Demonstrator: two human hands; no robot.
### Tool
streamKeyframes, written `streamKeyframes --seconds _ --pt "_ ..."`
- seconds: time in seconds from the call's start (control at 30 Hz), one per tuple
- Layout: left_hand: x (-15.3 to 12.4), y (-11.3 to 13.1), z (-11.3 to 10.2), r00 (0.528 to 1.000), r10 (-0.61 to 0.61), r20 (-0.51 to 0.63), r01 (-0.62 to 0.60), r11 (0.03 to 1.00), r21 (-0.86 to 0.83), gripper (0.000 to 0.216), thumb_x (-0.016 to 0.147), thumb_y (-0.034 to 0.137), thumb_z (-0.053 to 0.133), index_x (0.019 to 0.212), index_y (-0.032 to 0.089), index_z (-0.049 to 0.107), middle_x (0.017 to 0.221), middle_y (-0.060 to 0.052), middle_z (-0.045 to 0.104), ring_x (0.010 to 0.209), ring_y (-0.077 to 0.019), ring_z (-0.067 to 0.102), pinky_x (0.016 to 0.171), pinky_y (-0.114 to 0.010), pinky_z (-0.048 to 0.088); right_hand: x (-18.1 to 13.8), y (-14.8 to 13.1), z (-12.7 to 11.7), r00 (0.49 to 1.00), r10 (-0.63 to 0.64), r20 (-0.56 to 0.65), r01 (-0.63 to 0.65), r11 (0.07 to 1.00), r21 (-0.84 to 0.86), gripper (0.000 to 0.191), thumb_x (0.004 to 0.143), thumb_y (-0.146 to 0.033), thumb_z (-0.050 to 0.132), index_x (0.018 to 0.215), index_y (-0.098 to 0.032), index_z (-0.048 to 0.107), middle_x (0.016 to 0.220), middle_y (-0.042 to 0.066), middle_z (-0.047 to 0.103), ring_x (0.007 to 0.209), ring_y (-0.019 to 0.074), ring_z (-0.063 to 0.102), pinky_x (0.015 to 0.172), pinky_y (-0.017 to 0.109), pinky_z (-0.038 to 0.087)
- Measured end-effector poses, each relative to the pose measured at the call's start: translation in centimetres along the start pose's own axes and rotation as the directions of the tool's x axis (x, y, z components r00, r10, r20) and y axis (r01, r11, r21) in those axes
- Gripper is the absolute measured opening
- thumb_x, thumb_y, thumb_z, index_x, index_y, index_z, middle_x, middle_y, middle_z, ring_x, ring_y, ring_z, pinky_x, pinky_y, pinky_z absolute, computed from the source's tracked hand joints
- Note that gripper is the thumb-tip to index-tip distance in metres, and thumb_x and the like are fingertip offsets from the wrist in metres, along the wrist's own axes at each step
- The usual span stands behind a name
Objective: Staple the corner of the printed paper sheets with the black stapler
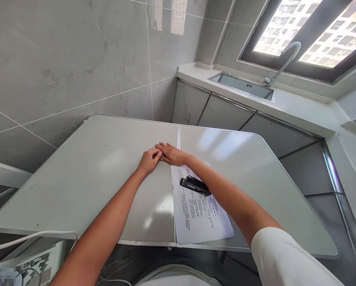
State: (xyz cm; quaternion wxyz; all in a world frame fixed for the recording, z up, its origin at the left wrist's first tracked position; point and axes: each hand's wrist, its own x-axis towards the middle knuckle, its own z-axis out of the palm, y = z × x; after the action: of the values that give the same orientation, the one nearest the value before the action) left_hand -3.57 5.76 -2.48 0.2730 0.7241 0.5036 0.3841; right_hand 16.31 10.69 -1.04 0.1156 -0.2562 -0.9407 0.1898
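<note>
Lays the right grip [173, 155] flat near the middle of the pale table [76, 190], palm down and open, with fingers stretched out toward the left grip [149, 160]. Curls the left grip right beside it, with thumb and fingers bent against the right fingertips; cannot tell whether pinching anything there. Has a printed paper [197, 216] just below the right wrist, spread flat mostly on the right of the table's central seam [178, 135] and reaching down almost to the near edge. Has a black stapler [195, 185] lying slantwise on the upper half of that paper, with its right end close to the right forearm [228, 188]; cannot tell whether touching it. Wears a white sleeve [285, 258] on the right upper arm. Past the left forearm [106, 218], shows a white cable [52, 232] running along the near edge. Beyond the far edge, faces a grey tiled wall [76, 59] and, farther right, a white countertop [300, 106] with an inset sink [237, 84], a curved tap [282, 69] and, behind that, a window [282, 31] looking onto pale buildings.
</note>
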Motion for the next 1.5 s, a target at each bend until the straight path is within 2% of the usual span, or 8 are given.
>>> streamKeyframes --seconds 0.17,0.33,0.43,0.57,0.73,1.13,1.37,1.5 --pt "-0.1 0.1 0.2 0.999 -0.014 0.031 0.013 1.000 0.026 0.026 0.098 0.033 0.052 0.081 0.021 0.068 0.086 -0.004 0.068 0.077 -0.0192 0.058 0.073 -0.033 0.044 -4.0 -0.7 -3.1 0.977 0.153 -0.147 -0.135 0.983 0.128 0.062 0.108 -0.050 0.045 0.161 -0.020 0.039 0.167 0.009 0.040 0.159 0.0276 0.028 0.130 0.052 0.026" --pt "-0.3 0.6 0.3 0.998 -0.043 0.043 0.042 0.999 0.019 0.026 0.098 0.029 0.052 0.080 0.021 0.069 0.089 -0.005 0.069 0.075 -0.0184 0.057 0.070 -0.032 0.043 -13.8 -4.3 -5.6 0.940 0.310 -0.144 -0.248 0.908 0.336 0.049 0.104 -0.057 0.049 0.141 -0.029 0.064 0.143 0.007 0.066 0.134 0.0300 0.061 0.115 0.051 0.048" --pt "-0.3 0.6 0.4 0.999 -0.030 0.044 0.030 0.999 0.012 0.024 0.097 0.028 0.054 0.079 0.022 0.069 0.088 -0.004 0.069 0.075 -0.0184 0.058 0.072 -0.033 0.044 -19.0 -7.1 -4.2 0.928 0.360 -0.094 -0.315 0.895 0.316 0.075 0.085 -0.062 0.076 0.150 -0.030 0.057 0.147 0.010 0.063 0.133 0.0351 0.061 0.111 0.053 0.050" --pt "-0.2 0.3 0.4 0.999 -0.035 0.021 0.035 0.999 -0.022 0.025 0.097 0.028 0.054 0.079 0.022 0.070 0.088 -0.004 0.069 0.076 -0.0186 0.058 0.072 -0.033 0.043 -21.5 -9.8 -0.3 0.802 0.576 -0.157 -0.488 0.785 0.382 0.049 0.095 -0.050 0.066 0.140 -0.032 0.064 0.121 0.005 0.076 0.107 0.0298 0.073 0.093 0.046 0.059" --pt "-0.2 0.0 0.0 0.994 -0.104 -0.041 0.100 0.992 -0.082 0.028 0.098 0.035 0.053 0.081 0.021 0.071 0.084 -0.003 0.068 0.070 -0.0166 0.053 0.066 -0.031 0.041 -20.4 -11.7 1.7 0.771 0.619 -0.149 -0.479 0.718 0.505 0.037 0.096 -0.048 0.064 0.127 -0.030 0.070 0.085 -0.001 0.074 0.072 0.0217 0.067 0.069 0.036 0.057" --pt "0.4 -1.0 -1.7 0.966 -0.238 -0.100 0.184 0.907 -0.378 0.030 0.094 0.043 0.057 0.084 0.019 0.072 0.074 -0.003 0.062 0.070 -0.0158 0.055 0.069 -0.030 0.046 -10.5 -15.9 4.9 0.825 0.537 -0.178 -0.370 0.750 0.548 0.035 0.096 -0.028 0.063 0.131 -0.029 0.063 0.113 0.004 0.074 0.101 0.0246 0.070 0.087 0.038 0.055" --pt "0.1 -2.2 -4.9 0.999 0.030 -0.016 -0.027 0.987 0.158 0.026 0.096 0.036 0.056 0.086 0.020 0.075 0.091 -0.005 0.068 0.085 -0.0198 0.060 0.080 -0.034 0.049 -4.8 -14.6 5.9 0.806 0.543 -0.235 -0.357 0.763 0.539 0.033 0.094 -0.026 0.064 0.127 -0.025 0.064 0.110 0.005 0.073 0.096 0.0223 0.067 0.084 0.035 0.052" --pt "0.0 -3.3 -4.9 0.997 0.068 0.042 -0.077 0.963 0.258 0.020 0.095 0.032 0.060 0.095 0.021 0.076 0.096 -0.006 0.066 0.099 -0.0236 0.060 0.092 -0.038 0.049 -3.9 -14.8 6.4 0.766 0.574 -0.288 -0.334 0.739 0.586 0.034 0.094 -0.030 0.065 0.128 -0.027 0.063 0.115 0.005 0.072 0.098 0.0225 0.067 0.085 0.036 0.053"
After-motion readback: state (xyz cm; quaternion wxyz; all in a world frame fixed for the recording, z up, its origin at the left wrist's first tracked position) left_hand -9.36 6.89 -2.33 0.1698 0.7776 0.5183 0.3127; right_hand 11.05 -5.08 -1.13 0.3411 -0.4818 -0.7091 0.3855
